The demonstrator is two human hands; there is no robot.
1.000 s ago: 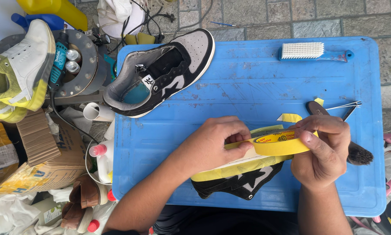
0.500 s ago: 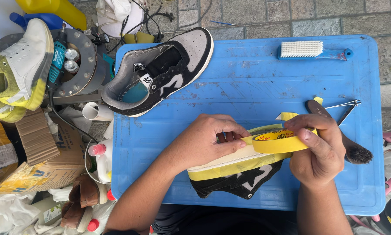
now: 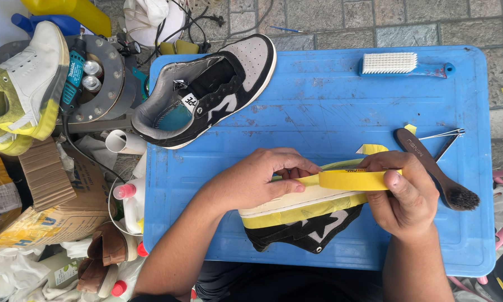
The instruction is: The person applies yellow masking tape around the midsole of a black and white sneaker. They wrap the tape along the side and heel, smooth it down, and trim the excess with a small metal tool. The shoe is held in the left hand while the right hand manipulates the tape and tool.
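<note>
A black and white sneaker (image 3: 304,226) lies on its side on the blue table (image 3: 329,106), its sole edge partly wrapped in yellow tape. My left hand (image 3: 260,179) presses the tape strip down on the sole edge. My right hand (image 3: 405,196) holds a roll of yellow masking tape (image 3: 352,179) just right of it, the strip running between both hands. A second, matching sneaker (image 3: 206,92) lies at the table's far left corner.
A white-bristled brush with a blue handle (image 3: 402,64) lies at the far right. A dark wooden brush (image 3: 436,168) and tweezers (image 3: 444,134) lie right of my hand. Left of the table are a white and yellow shoe (image 3: 22,89), cardboard, bottles and a round metal stand.
My left hand has slid left along the sole, smoothing tape down. More of the sole edge is covered in yellow tape, and the sneaker has shifted slightly toward me.
</note>
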